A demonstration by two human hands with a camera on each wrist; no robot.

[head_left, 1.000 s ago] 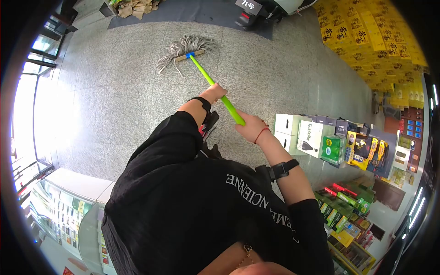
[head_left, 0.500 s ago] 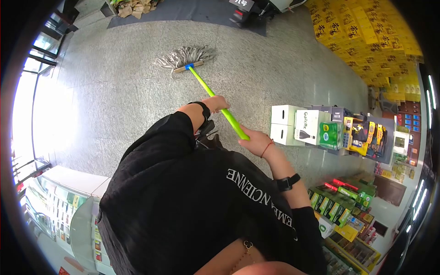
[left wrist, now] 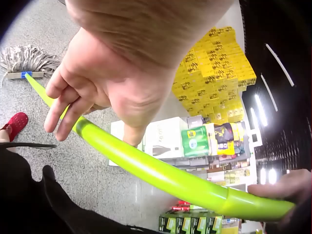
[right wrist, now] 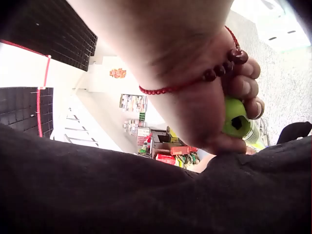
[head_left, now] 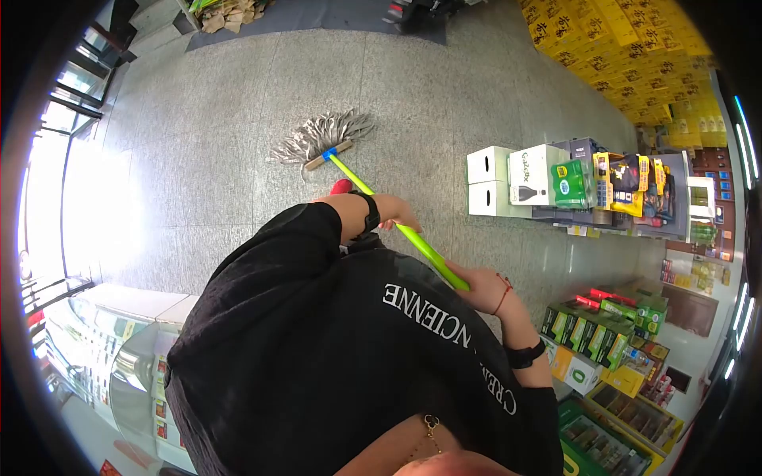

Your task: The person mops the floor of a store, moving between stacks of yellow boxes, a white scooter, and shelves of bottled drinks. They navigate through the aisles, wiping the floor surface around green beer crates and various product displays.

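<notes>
A mop with grey string strands lies on the stone floor ahead of me, its blue clamp joined to a bright green handle. My left hand loosely holds the handle partway down; in the left wrist view its fingers cross over the green tube and the thumb passes behind it. Nearer my body, my right hand grips the top of the handle. The right wrist view shows the hollow green handle end between curled fingers and thumb.
White cartons and packaged goods stand on the right, with green and black boxes nearer me. Yellow boxes are stacked at the back right. A glass display counter is at the left. A red shoe shows near the mop.
The mop head has slid across the floor toward me. Both hands have moved back and to the right with the handle, and the left forearm now lies more across the body.
</notes>
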